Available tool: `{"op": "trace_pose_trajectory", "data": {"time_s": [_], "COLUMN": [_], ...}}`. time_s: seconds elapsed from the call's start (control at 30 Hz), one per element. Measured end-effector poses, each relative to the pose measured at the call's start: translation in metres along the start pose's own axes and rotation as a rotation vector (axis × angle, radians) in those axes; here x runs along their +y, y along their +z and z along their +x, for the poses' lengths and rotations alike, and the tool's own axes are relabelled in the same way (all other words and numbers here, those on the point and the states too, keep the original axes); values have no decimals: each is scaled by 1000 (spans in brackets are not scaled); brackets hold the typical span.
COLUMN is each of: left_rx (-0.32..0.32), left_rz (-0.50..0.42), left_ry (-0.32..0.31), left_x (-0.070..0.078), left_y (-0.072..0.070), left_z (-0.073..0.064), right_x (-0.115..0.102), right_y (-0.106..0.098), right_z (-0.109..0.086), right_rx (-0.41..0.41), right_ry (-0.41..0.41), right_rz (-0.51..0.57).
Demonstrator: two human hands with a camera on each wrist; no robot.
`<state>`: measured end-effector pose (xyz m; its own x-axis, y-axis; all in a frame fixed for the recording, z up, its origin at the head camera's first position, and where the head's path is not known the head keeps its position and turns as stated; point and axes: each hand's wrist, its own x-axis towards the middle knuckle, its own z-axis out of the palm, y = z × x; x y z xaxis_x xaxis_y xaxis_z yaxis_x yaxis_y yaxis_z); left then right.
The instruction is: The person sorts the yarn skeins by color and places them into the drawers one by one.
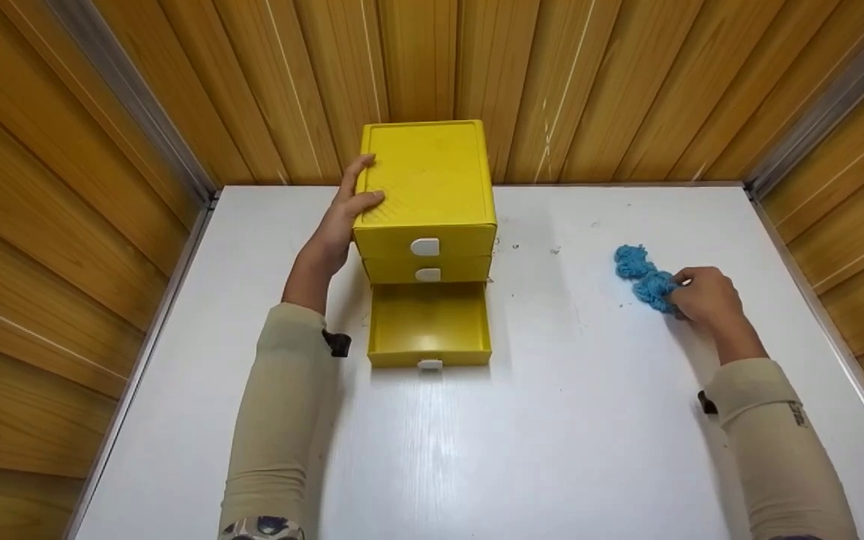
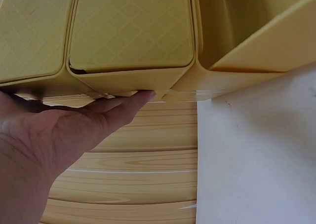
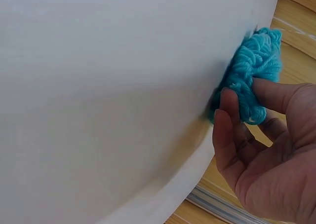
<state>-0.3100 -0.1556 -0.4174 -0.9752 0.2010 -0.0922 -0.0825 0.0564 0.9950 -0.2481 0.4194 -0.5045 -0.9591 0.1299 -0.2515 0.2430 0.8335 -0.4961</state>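
Observation:
A yellow drawer cabinet [image 1: 428, 172] stands at the back of the white table, its lowest drawer [image 1: 430, 330] pulled out and bare inside. My left hand [image 1: 342, 214] rests against the cabinet's left side, thumb and one fingertip over the top edge. In the left wrist view that hand [image 2: 64, 130] lies along the cabinet's side [image 2: 133, 78] with its fingers fairly straight. On the right of the table, my right hand [image 1: 706, 300] pinches one end of a bundle of blue yarn [image 1: 633, 262]. Thumb and fingers grip the yarn [image 3: 256, 56] close over the tabletop in the right wrist view.
Two upper drawers with white handles [image 1: 425, 247] are closed. Small dark specks lie on the tabletop [image 1: 537, 420] between cabinet and yarn. Wood-look panels [image 1: 597, 90] wall in the table at the back and both sides, with metal strips [image 1: 132, 90] at the corners.

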Motion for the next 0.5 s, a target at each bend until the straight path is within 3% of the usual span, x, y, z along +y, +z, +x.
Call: {"op": "trace_pose_trajectory", "data": {"time_s": [0.3,0.5], "left_rx": [-4,6], "left_rz": [11,14], "left_ry": [-10,-9], "left_x": [2,2], "left_y": [2,1], "left_z": [0,0], "right_x": [5,-5], "right_y": [-1,-9], "right_z": [-13,-26], "right_rx": [81,138], "right_ry": [-4,-7], "right_rz": [27,77]}}
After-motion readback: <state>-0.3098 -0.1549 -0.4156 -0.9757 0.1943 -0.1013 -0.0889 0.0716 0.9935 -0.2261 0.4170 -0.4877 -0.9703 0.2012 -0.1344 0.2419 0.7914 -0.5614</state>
